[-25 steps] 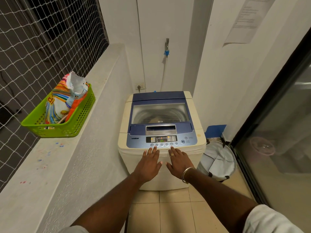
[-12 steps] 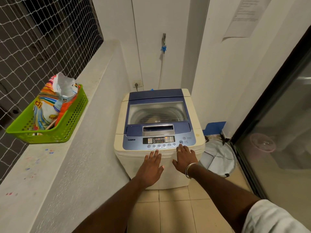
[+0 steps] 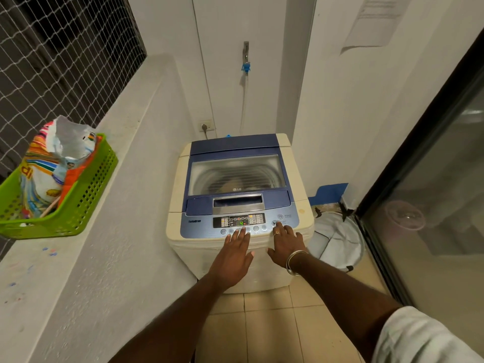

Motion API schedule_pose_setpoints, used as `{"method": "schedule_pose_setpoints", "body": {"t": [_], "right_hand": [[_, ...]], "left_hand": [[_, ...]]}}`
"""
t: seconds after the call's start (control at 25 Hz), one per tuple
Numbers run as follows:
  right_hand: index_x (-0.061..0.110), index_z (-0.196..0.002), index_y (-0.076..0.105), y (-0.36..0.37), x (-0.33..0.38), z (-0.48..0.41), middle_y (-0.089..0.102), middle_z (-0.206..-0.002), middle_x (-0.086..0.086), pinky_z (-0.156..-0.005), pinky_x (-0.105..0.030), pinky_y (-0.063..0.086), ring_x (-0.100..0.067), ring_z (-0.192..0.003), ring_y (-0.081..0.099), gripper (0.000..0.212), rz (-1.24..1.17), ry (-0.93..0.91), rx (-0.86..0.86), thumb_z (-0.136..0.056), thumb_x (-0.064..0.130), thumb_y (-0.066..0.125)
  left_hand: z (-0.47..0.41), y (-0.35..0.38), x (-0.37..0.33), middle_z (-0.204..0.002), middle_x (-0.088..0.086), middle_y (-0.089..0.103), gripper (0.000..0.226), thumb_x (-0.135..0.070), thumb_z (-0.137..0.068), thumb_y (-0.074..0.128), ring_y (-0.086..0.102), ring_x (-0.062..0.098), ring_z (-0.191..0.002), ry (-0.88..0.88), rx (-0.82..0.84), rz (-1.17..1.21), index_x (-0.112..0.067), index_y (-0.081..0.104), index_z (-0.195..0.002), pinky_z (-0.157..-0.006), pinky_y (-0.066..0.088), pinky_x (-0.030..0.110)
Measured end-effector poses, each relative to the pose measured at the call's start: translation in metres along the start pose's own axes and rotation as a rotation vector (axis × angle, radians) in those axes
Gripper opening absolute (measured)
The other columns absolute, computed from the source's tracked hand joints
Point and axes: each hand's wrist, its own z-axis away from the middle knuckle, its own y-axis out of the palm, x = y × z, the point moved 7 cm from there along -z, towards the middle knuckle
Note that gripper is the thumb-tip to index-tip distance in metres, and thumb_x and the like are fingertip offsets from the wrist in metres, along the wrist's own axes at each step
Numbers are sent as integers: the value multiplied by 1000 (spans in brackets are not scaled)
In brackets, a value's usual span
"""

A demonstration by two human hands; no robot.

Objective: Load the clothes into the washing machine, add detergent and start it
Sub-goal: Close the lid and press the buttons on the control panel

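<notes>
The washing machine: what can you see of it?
The washing machine is a cream plastic top-loader on tiled floor, against the wall. Its blue lid is shut; the drum shows through its window. The control panel shows a green digit. The left hand touches the button row; the right hand presses the panel's right end.

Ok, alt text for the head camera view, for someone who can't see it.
A person's right hand touches the rightmost button on the control panel of a closed top-loading washing machine; the left hand lies flat over the panel's front edge. A green basket with an opened detergent bag sits on the left ledge.
</notes>
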Motion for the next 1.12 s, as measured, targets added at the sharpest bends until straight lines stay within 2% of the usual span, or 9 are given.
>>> {"method": "schedule_pose_setpoints", "body": {"t": [0.28,0.56,0.72,0.92,1.12], "right_hand": [[14,-151,25,7,-2,1,6,-165,-11,-117,-53,25,-32,-149,12,68,77,-44,-32,-96,47,46],[14,-148,32,3,2,1,16,-163,-13,-116,-54,23,-33,-148,15,61,118,-48,-99,-97,47,42],[12,-148,33,3,2,1,17,-162,-15,-118,-53,21,-33,-149,15,58,101,-61,-116,-100,44,38],[8,-144,39,-7,1,-3,31,-156,-17,-114,-50,28,-33,-143,26,50,126,-101,-123,-100,31,37],[3,-127,54,-23,3,-19,58,-127,-18,-100,-44,40,-31,-120,47,40,319,-185,-121,-95,20,38]], "left_hand": [[-17,-1,-9,-167,5,2,62,-43,-106,25,-1,22,-154,5,-26,-10,-15,9,-158,-125,0,39],[-30,3,-8,-166,4,4,68,-51,-100,10,-1,21,-154,-12,-48,-13,-16,12,-158,-123,-3,36],[-36,4,-8,-166,4,6,69,-53,-100,12,0,22,-154,-15,-69,18,-16,15,-158,-122,-5,35],[-40,7,-5,-166,3,5,63,-49,-104,21,0,21,-154,-23,-69,41,-16,15,-158,-123,-3,35],[-37,6,-7,-166,4,6,64,-48,-103,19,0,20,-154,-9,-85,64,-15,16,-157,-125,4,42]]}}
